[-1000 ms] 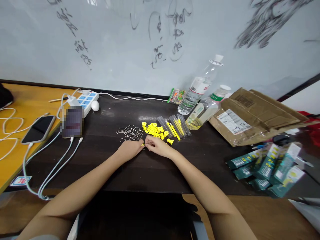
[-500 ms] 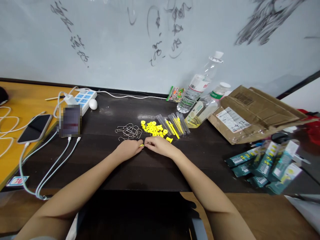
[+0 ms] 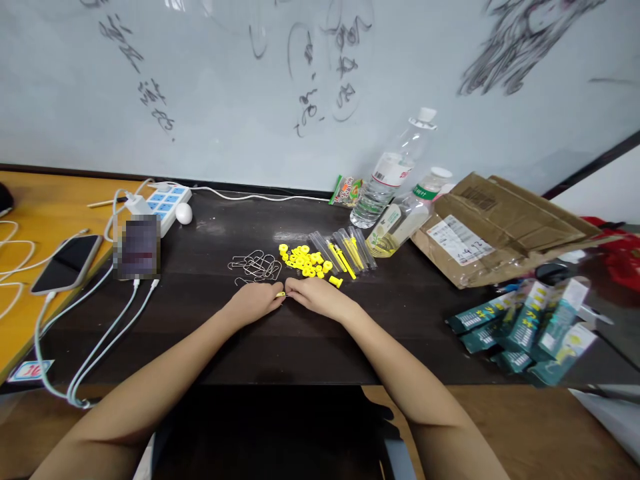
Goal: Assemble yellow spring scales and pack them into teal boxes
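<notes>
Over the dark table (image 3: 320,353), the left hand (image 3: 255,301) pinches a small yellow piece (image 3: 281,294), its length seemingly pointing at the right hand (image 3: 316,295) just beside. What that hand grips, I cannot tell.

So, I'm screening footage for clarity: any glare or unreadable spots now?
Head view: pale glare on the whiteboard near the picture's top, a dull sheen on the dark table beyond the yellow pieces; same view: one device is pixelated, and the yellow bit at the left hand shows little detail.
</notes>
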Demonstrator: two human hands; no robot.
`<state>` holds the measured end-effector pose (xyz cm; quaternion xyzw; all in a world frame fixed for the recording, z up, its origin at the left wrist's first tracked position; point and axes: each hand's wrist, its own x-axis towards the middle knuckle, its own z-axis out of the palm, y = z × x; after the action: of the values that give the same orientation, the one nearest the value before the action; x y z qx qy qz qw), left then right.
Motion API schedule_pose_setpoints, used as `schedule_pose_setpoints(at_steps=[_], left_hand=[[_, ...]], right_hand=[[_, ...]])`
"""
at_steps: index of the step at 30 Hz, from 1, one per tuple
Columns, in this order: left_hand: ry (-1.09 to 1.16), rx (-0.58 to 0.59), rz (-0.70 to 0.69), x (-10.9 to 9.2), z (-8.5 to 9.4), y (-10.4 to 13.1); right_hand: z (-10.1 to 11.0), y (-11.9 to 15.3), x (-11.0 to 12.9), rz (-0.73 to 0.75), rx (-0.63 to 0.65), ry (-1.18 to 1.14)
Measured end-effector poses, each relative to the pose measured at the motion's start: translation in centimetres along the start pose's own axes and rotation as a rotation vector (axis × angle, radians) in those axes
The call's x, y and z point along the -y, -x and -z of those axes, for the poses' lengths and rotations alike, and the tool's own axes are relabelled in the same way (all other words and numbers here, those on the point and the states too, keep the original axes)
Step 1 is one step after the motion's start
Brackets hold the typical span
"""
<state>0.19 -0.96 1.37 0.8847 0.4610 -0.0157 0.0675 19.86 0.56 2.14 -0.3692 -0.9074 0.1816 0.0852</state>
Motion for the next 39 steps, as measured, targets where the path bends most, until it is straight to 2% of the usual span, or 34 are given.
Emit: schedule_pose_setpoints(at_steps=[6, 10, 17, 19, 29, 39], left_hand=[[-0.008, 0.009, 0.021, -0.2, 0.0, -0.1], [-0.035, 0.034, 0.052, -0.7, 0.0, -0.1], [-0.045, 0.03, 0.059, -0.7, -0.3, -0.1], [-0.024, 0.006, 0.072, -0.6, -0.3, -0.2], [-0.021, -0.011, 0.116, -0.5, -0.5, -0.3], [-0.014, 0.035, 0.164, -1.7, 0.3, -0.1]], right_hand=[[-0.5, -0.1, -0.3, -0.004, -0.043, -0.005], [-0.9, -0.2, 0.0, -0.032, -0.119, -0.06], [-2.3, -0.9, -0.3, -0.115, -0.162, -0.445], [-2.4, -1.0, -0.4, -0.142, -0.172, -0.491], [-1.0, -0.4, 0.0, -0.045, -0.155, -0.145], [-2.5, -1.2, 0.0, -0.166, -0.246, -0.318]])
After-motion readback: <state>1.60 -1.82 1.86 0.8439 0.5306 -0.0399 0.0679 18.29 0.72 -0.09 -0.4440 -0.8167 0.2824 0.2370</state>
